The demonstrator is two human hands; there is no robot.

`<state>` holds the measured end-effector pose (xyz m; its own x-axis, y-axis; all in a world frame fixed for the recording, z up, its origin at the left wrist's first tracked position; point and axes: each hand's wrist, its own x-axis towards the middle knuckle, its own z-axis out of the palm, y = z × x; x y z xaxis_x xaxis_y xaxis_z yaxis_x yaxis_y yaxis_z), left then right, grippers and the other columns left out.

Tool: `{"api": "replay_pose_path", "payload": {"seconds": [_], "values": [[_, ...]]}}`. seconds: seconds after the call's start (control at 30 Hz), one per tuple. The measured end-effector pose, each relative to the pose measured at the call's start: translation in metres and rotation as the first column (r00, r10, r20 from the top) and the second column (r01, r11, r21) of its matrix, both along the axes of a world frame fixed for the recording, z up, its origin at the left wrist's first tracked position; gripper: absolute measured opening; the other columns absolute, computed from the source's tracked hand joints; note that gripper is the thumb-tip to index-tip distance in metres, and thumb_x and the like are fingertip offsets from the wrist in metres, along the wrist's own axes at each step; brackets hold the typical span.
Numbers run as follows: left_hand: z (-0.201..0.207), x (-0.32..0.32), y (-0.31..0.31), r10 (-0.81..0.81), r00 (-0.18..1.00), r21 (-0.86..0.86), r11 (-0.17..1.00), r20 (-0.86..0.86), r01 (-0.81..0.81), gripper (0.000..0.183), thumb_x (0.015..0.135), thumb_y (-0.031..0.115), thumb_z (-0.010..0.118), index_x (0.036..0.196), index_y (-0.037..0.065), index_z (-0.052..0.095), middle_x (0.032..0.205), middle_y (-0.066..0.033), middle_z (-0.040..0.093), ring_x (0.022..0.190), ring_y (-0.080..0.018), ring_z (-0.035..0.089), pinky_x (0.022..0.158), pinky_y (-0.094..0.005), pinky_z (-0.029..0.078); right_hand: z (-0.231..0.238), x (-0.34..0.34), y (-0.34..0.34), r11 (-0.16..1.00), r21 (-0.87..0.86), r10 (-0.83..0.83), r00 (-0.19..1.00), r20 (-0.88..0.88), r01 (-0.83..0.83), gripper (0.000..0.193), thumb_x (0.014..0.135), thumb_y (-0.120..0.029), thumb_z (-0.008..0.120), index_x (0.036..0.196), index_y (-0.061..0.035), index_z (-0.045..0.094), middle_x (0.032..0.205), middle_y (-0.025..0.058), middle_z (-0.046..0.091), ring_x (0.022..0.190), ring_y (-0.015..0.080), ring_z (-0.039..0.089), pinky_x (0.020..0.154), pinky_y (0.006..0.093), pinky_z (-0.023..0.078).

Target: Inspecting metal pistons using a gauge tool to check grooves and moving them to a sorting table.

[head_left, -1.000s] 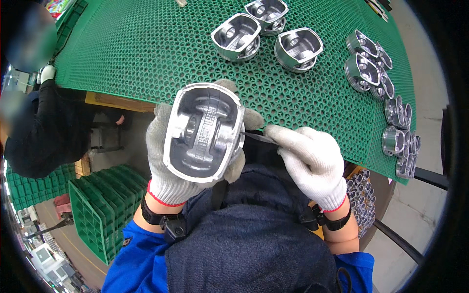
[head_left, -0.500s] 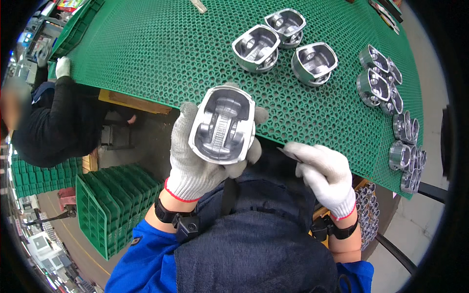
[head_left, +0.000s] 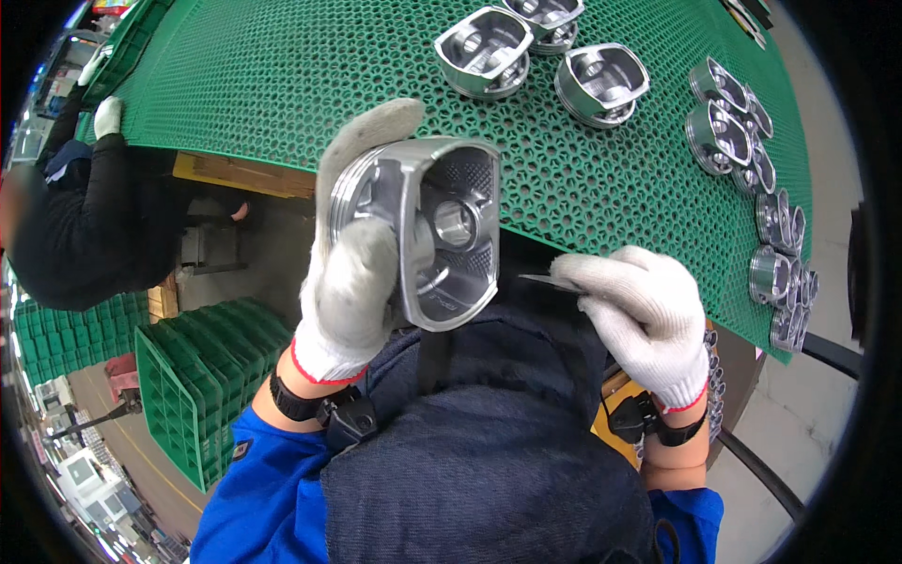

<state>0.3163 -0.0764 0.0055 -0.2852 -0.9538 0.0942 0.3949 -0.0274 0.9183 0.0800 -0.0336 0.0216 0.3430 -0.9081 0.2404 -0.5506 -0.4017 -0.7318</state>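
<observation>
A shiny metal piston [head_left: 413, 202] is gripped in my left hand [head_left: 348, 282], which wears a white knit glove. It is tilted on its side, its hollow underside and a round pin hole turned to the right; ring grooves show at its left. My right hand [head_left: 648, 320], gloved too, pinches a thin pointed metal blade [head_left: 545, 279] between thumb and fingers. The blade points left toward the piston, apart from it. Beyond my hands, three pistons [head_left: 601, 85] stand hollow side up on the green perforated mat [head_left: 272, 85].
More pistons [head_left: 719, 141] stand in groups along the mat's right side. Stacked green crates [head_left: 202, 395] are on the floor at left. A co-worker in dark clothes [head_left: 94, 221] sits at the table's left edge. Under the table at right are more metal parts [head_left: 716, 395].
My left hand has turned the piston from facing up onto its side. My right hand has shifted slightly right, and more of the blade shows. The view has tilted a little.
</observation>
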Motion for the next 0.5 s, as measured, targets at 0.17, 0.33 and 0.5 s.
{"api": "replay_pose_path", "payload": {"seconds": [0.17,0.33,0.5], "values": [[-0.011,-0.002,0.004,0.167,0.949,-0.353,0.933,0.266,-0.065,0.096,0.079,0.064,0.067,0.142,0.002,0.029,0.127,-0.0281,0.051,0.114,-0.0315,0.056,0.096,-0.042,0.049,0.023,0.006,-0.002,0.998,0.041,0.066,0.9,-0.432,-0.054,0.027,0.081,-0.015,0.064,0.108,-0.0186,0.068,0.073,0.0065,0.063,0.065,0.0234,0.064,0.056,0.0338,0.051],[-0.012,-0.002,0.008,0.195,0.946,-0.469,0.882,0.259,-0.054,0.099,0.077,0.067,0.066,0.143,0.003,0.028,0.128,-0.0261,0.051,0.116,-0.0322,0.055,0.098,-0.0421,0.047,0.013,0.0,-0.001,0.945,0.259,0.203,0.979,0.014,-0.2,0.025,0.083,-0.016,0.064,0.107,-0.0162,0.068,0.073,0.0068,0.063,0.068,0.0253,0.065,0.06,0.035,0.054],[0.002,0.0,0.019,-0.166,0.979,0.248,0.96,0.119,0.133,0.089,0.084,0.06,0.062,0.142,0.0,0.03,0.126,-0.0174,0.054,0.107,-0.0236,0.06,0.091,-0.0379,0.051,0.036,-0.001,-0.014,0.987,-0.156,-0.026,0.892,-0.451,-0.05,0.034,0.069,-0.004,0.065,0.102,-0.008,0.07,0.069,0.0081,0.061,0.059,0.0252,0.06,0.054,0.0357,0.048]]}}
